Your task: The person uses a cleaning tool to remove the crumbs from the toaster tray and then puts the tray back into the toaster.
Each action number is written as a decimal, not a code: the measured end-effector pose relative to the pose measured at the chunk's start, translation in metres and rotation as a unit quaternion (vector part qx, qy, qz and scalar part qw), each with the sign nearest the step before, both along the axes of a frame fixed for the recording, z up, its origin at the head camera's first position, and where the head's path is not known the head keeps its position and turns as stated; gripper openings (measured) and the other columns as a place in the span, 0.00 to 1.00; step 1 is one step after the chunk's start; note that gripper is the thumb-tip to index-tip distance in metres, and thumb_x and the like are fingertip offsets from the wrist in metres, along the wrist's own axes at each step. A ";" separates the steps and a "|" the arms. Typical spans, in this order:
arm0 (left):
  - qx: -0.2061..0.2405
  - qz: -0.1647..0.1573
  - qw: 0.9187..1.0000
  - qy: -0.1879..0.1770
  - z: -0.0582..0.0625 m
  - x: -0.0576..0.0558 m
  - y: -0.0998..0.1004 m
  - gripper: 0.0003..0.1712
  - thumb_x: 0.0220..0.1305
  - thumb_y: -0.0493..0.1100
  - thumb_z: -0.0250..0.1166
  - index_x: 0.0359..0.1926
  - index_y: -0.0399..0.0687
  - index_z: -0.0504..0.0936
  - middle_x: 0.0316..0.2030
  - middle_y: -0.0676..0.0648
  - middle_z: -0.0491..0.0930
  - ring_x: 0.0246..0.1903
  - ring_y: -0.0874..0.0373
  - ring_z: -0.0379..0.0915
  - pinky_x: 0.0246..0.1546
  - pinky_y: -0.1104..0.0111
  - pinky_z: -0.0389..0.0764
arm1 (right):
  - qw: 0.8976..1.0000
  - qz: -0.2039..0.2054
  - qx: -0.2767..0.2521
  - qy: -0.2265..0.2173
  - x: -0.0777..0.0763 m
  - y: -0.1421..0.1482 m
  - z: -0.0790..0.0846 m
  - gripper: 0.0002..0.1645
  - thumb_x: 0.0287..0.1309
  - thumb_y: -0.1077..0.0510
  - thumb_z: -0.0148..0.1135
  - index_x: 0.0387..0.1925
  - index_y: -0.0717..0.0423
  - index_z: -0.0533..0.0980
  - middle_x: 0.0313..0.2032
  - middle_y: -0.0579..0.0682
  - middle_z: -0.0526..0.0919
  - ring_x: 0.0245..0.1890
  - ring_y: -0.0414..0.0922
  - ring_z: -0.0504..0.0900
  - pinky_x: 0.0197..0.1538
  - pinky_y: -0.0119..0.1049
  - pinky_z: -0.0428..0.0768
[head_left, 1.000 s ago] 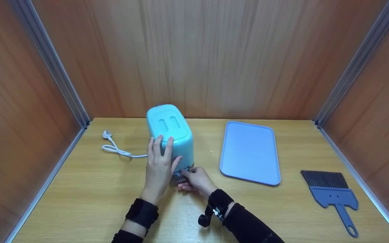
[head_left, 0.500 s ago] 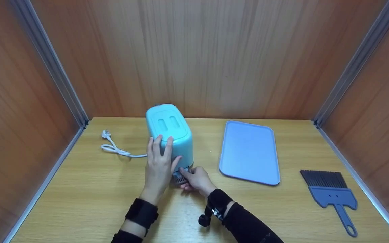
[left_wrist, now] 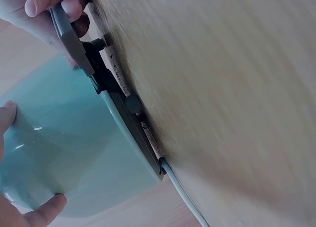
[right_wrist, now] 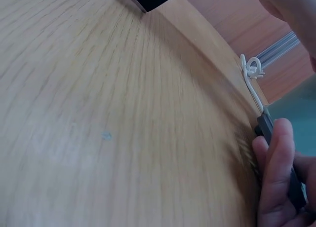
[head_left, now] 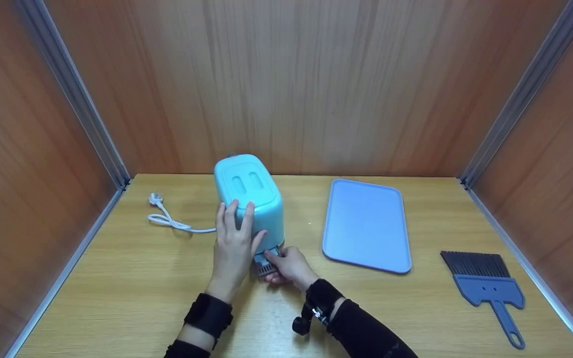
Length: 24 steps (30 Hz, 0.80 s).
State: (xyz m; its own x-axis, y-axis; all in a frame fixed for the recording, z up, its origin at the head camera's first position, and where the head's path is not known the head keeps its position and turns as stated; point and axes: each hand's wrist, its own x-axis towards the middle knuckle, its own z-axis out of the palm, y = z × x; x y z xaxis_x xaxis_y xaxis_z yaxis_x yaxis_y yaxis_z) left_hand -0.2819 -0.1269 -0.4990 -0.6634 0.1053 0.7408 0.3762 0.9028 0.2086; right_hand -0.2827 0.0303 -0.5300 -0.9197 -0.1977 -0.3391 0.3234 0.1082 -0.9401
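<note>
A turquoise toaster (head_left: 249,186), its lid marked by two long grooves, stands left of the table's middle. My left hand (head_left: 234,238) rests on its near end, fingers spread over the top edge and thumb against the end face. Low at that end, a grey slotted piece (head_left: 265,267) sticks out, and the thumb and fingers of my right hand (head_left: 294,266) pinch it. In the left wrist view the grey piece (left_wrist: 69,37) projects from beside the dark base (left_wrist: 136,121). Fingers cover part of it in the right wrist view.
A white cord (head_left: 179,225) with a plug (head_left: 156,199) lies left of the toaster. To the right is a blue tray (head_left: 366,223), and farther right a blue brush (head_left: 490,288) with dark bristles. Wooden panels (head_left: 286,89) wall the table at the back and sides.
The grey slotted piece has come a little farther out of the toaster's near end, toward the person, in my right hand's pinch. My left hand has stayed in place on the toaster.
</note>
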 end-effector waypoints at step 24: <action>0.009 0.005 1.000 -0.017 0.001 0.000 0.001 0.42 0.66 0.55 0.77 0.75 0.49 0.72 0.72 0.30 0.66 0.73 0.23 0.62 0.58 0.39 0.87 | 0.999 0.047 0.004 -0.016 0.016 0.018 -0.001 0.21 0.80 0.51 0.60 0.51 0.70 0.78 0.31 0.55 0.88 0.18 0.35 0.83 0.23 0.23 0.83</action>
State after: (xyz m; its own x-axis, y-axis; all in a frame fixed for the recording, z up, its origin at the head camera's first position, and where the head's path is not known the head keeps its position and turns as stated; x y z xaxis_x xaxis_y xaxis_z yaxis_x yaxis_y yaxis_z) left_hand -0.2814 -0.1256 -0.4982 -0.6896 0.0849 0.7192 0.3591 0.9025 0.2378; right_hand -0.2671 0.0481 -0.5311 -0.8858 -0.2792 -0.3708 0.3424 0.1463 -0.9281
